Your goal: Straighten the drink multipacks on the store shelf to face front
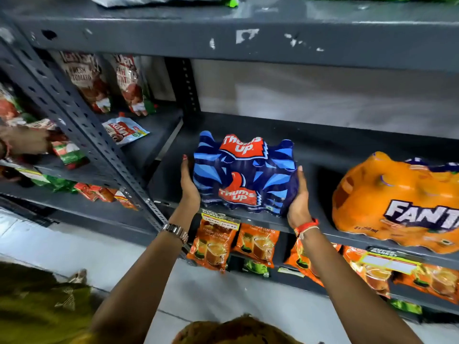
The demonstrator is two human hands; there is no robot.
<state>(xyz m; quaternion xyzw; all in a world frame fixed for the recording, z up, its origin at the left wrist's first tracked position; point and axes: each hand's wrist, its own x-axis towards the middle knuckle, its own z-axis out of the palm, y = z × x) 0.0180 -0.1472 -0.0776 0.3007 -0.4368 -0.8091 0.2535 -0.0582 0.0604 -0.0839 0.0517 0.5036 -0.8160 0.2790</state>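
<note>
A: Grip? Left hand (190, 187) flat on the left side of the blue Thums Up multipack (244, 175), right hand (298, 199) flat on its right side. Palms press inward, fingers point toward the back of the shelf (323, 150). Pack clamped between them.

B: Where's the pack?

A: Sitting on the shelf near its front edge, left part of the bay, just beside the perforated upright (99, 145). Logo face is toward the camera, roughly square to the front edge.

B: Anything else on that shelf?

A: Orange Fanta multipack (397, 202) toward the right end, near the front edge, apart from the right hand, turned a bit askew.

B: Wrists?

A: Metal watch (176, 230) on the left, red thread band (306, 225) on the right.

B: Below?

A: Orange tea packets (258, 244) hanging under the shelf edge.
</note>
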